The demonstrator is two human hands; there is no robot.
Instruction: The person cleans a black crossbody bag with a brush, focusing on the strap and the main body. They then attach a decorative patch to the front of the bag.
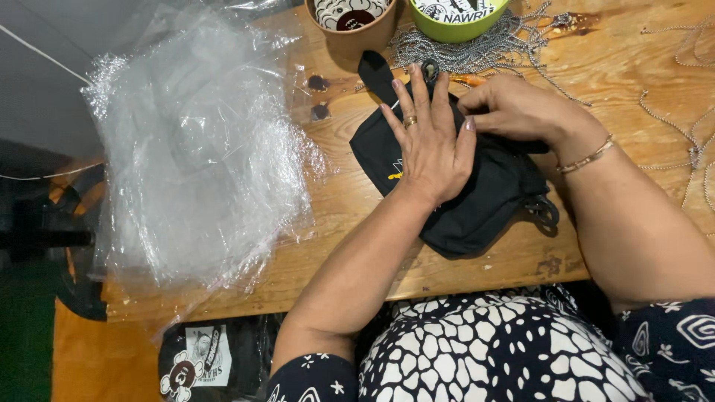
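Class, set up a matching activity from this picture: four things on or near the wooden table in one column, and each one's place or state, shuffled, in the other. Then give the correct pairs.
Things
1. black pouch
2. clear plastic bags
3. green bowl
4. metal chains

Places or states
A. heaped at the table's left end
B. pressed flat under the left hand
C. at the table's far edge, cut off by the frame
D. piled loosely just in front of the bowl

Pairs: 1-B, 2-A, 3-C, 4-D
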